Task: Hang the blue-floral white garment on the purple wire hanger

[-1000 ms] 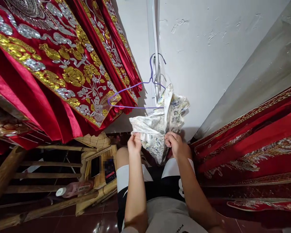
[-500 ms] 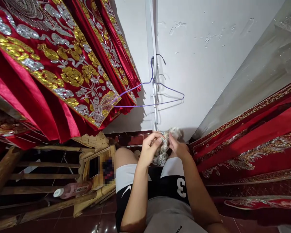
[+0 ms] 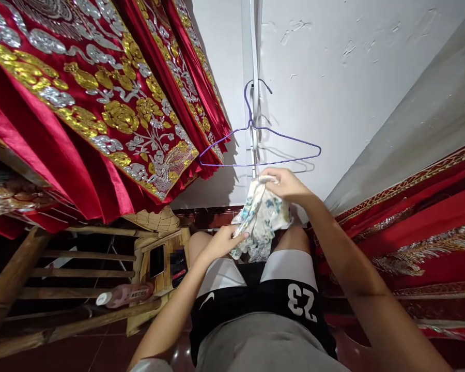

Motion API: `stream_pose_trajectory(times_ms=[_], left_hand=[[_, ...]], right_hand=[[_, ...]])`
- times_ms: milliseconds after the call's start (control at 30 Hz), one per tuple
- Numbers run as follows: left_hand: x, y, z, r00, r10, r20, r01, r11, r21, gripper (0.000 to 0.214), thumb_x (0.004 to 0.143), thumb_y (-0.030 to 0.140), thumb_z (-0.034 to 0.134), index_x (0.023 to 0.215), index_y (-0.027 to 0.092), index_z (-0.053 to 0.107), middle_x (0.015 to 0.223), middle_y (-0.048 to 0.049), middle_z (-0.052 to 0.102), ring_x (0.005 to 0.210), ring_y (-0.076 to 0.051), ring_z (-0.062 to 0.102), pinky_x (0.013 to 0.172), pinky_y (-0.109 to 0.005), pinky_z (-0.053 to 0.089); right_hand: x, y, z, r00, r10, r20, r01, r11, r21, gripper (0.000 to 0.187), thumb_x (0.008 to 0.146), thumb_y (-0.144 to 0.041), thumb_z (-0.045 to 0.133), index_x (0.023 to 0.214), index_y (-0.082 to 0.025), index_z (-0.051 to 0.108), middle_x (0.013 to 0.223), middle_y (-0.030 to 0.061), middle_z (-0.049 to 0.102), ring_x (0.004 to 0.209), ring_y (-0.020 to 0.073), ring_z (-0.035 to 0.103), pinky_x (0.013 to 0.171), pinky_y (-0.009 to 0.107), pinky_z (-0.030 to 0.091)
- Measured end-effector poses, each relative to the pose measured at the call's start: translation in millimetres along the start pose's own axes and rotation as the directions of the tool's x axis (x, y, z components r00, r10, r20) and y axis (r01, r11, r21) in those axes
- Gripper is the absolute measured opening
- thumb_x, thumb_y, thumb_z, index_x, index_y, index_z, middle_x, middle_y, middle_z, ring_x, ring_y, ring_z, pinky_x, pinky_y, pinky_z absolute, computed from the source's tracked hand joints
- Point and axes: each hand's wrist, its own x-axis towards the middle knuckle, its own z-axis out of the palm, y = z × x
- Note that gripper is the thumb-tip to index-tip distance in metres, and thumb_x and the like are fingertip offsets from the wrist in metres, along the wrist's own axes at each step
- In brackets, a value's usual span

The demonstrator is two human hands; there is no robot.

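Note:
A crumpled white cloth (image 3: 261, 217) with blue and green floral print hangs between my hands, above my lap. My right hand (image 3: 284, 185) grips its top edge, fingers curled over the fabric. Lower and to the left, my left hand (image 3: 227, 242) pinches the cloth's left side between thumb and fingers. Just above my right hand hangs a purple wire hanger (image 3: 259, 147), with nothing on it, hooked at a white vertical pole (image 3: 256, 62). Whether the cloth is a garment I cannot tell, since it is bunched up.
Red embroidered garments with gold and silver sequins (image 3: 120, 116) hang at the left; more red beaded fabric (image 3: 442, 222) fills the right. A bamboo chair or rack (image 3: 81, 274) stands at lower left, holding a pink bottle (image 3: 126, 295) and a phone (image 3: 178, 266). A white wall (image 3: 313, 77) rises ahead.
The cloth has been lifted and spread out from a tight bunch. My right hand has moved up, my left hand down and left. The hanger has swung to face me more.

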Motion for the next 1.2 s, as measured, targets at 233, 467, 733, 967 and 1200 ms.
stream_pose_trajectory(times_ms=[233, 467, 733, 967, 1200], left_hand=[[-12.3, -10.7, -62.3, 0.996, -0.085, -0.013, 0.079, 0.844, 0.531, 0.048, 0.095, 0.056, 0.045, 0.068, 0.020, 0.059, 0.078, -0.0105, 0.069, 0.073, -0.026, 0.064, 0.072, -0.035, 0.046], [13.1, 10.6, -106.5, 0.975, 0.126, -0.181, -0.035, 0.899, 0.436, 0.046, 0.091, 0.054, 0.048, 0.066, 0.019, 0.065, 0.123, -0.0163, 0.070, 0.102, -0.031, 0.069, 0.098, -0.043, 0.052], [25.1, 12.1, -112.4, 0.948, 0.154, -0.279, 0.021, 0.843, 0.538, 0.045, 0.093, 0.044, 0.039, 0.076, 0.017, 0.070, 0.135, -0.0184, 0.064, 0.123, -0.035, 0.063, 0.108, -0.050, 0.048], [32.6, 20.1, -125.2, 0.934, 0.195, -0.299, -0.016, 0.860, 0.510, 0.037, 0.086, 0.050, 0.053, 0.065, 0.020, 0.055, 0.122, -0.0164, 0.066, 0.110, -0.033, 0.066, 0.099, -0.046, 0.053], [69.4, 36.8, -138.4, 0.946, 0.155, -0.286, 0.040, 0.817, 0.575, 0.028, 0.082, 0.044, 0.057, 0.068, 0.020, 0.055, 0.104, -0.0143, 0.067, 0.092, -0.031, 0.067, 0.089, -0.044, 0.054]], right_hand=[[32.5, 42.4, -8.6, 0.965, -0.098, -0.243, -0.009, 0.915, -0.404, 0.031, 0.090, -0.038, 0.058, 0.109, -0.020, 0.075, 0.109, 0.0122, 0.078, 0.107, 0.0345, 0.069, 0.095, 0.045, 0.051], [13.8, 50.5, -30.6, 0.928, -0.179, -0.327, 0.058, 0.937, -0.346, 0.037, 0.096, -0.044, 0.057, 0.119, -0.021, 0.073, 0.119, 0.0095, 0.077, 0.109, 0.0306, 0.069, 0.095, 0.041, 0.052], [26.0, 53.9, -18.6, 0.966, -0.122, -0.226, 0.054, 0.956, -0.287, 0.042, 0.100, -0.045, 0.047, 0.124, -0.021, 0.072, 0.124, 0.0106, 0.075, 0.116, 0.0302, 0.067, 0.101, 0.042, 0.048], [5.1, 33.3, -42.3, 0.928, -0.108, -0.358, -0.030, 0.932, -0.360, 0.033, 0.093, -0.041, 0.055, 0.067, -0.022, 0.050, 0.059, -0.0027, 0.046, 0.060, 0.0155, 0.043, 0.061, 0.030, 0.031], [0.2, 20.0, -41.1, 0.900, -0.074, -0.430, -0.054, 0.959, -0.277, 0.035, 0.085, -0.032, 0.056, 0.059, -0.023, 0.035, 0.059, -0.0047, 0.030, 0.058, 0.0120, 0.031, 0.058, 0.030, 0.023]])
